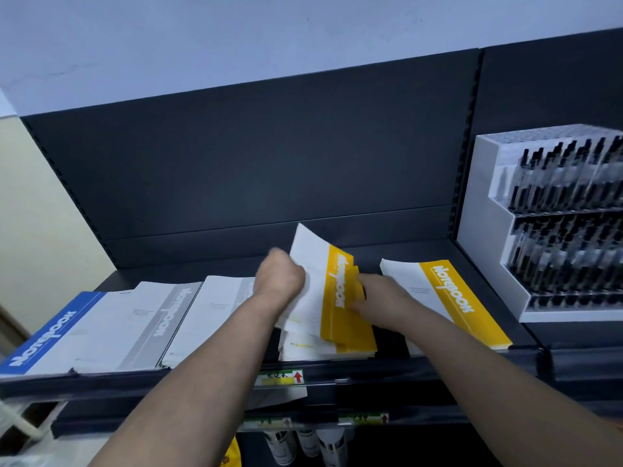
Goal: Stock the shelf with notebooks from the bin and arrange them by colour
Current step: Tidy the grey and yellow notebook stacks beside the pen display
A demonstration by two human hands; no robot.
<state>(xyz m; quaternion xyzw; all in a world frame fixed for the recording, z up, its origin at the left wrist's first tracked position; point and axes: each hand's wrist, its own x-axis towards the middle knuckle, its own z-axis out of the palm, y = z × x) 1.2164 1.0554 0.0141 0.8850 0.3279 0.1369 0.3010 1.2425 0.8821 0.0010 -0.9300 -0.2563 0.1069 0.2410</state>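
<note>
Two grips on one bundle right now. The left grip [281,281] is curled tight around the white side of a few yellow-banded white paper notebooks [333,291]. The right grip [377,296] has its fingers closed on the yellow band edge of the same bundle. The bundle is tilted up, far end lifted off the dark metal shelf [101,382], near end down on a flat pile of matching yellow-banded notebooks [303,348] at the middle of the shelf.

Just to the right, with a dark gap between, there's another stack of yellow-banded notebooks [462,298] lying flat, partly under the right forearm. Going left from the hands: a mostly white notebook stack [215,311], then a grey-banded white notebook stack [161,318], then a blue-banded white notebook stack [43,338] at the far left end, all flat and touching or overlapping at the edges.

On the far right a white stepped plastic display rack full of black pens [485,230] stands on the neighbouring shelf section. A small green-and-white price label with a red arrow [279,378] sits on the shelf's front rail, below the hands. Can't see the bin anywhere in this shot.
</note>
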